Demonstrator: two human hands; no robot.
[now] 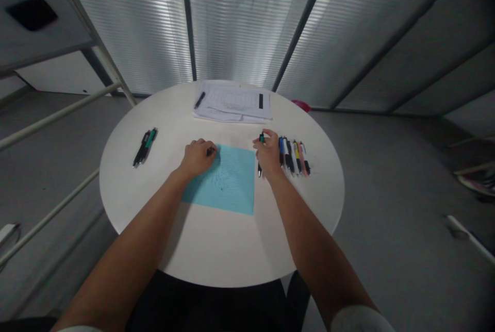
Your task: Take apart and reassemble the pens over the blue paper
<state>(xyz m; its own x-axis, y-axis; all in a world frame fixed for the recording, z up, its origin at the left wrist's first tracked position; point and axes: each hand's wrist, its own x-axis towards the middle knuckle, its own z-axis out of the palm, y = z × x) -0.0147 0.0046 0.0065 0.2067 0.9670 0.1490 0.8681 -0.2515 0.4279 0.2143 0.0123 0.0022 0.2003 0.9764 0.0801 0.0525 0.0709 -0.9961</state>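
Note:
My left hand (198, 159) rests at the upper left edge of a blue sheet of paper (235, 182). Its fingers are closed round a small dark object (211, 151), mostly hidden, whose kind I cannot make out. Just off the sheet's upper right corner, my right hand (268, 151) grips a pen (262, 137) with a green part near its top; a dark tip shows below the hand. Dark specks lie scattered over the blue sheet. A row of several pens (296, 158) in mixed colours lies directly right of my right hand.
On the round white table (224, 249), a stack of printed papers (235, 102) lies at the far side with a black pen (200, 100) on it. A few dark and green pens (145, 147) lie at the left. Beyond the table stands a ribbed translucent wall (240, 22); a metal rail (62, 113) is at left.

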